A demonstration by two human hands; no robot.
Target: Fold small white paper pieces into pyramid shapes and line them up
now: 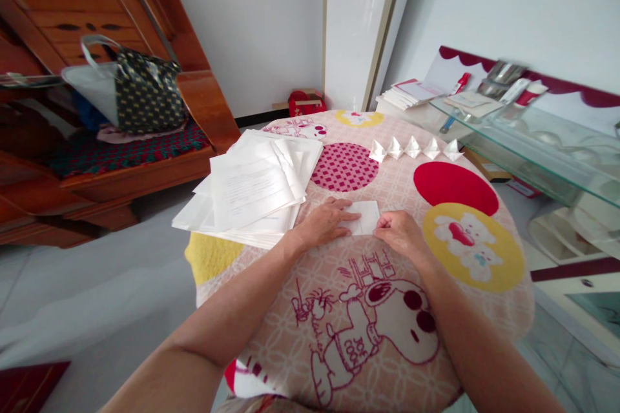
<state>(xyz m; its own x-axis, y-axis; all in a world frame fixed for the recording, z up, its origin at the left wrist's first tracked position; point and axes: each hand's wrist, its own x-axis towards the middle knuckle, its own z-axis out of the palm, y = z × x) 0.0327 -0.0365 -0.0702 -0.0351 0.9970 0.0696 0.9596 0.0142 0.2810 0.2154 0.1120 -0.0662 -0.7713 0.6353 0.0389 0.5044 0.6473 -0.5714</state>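
Note:
A small folded sheet of white paper [364, 214] lies on the cartoon-printed cloth [368, 310] in front of me. My left hand [323, 222] rests flat on its left part, fingers stretched out and pressing down. My right hand [400, 233] sits at the paper's right edge with the fingers curled in a pinch on it. A loose stack of white sheets [254, 186] lies to the left, overhanging the table's edge. A row of several folded white paper shapes [414, 148] stands at the far side.
A glass-topped stand [537, 135] with papers and metal cups is close on the right. A wooden bench [106, 142] with a patterned bag [140, 87] stands to the left. A white appliance [356, 26] stands against the back wall.

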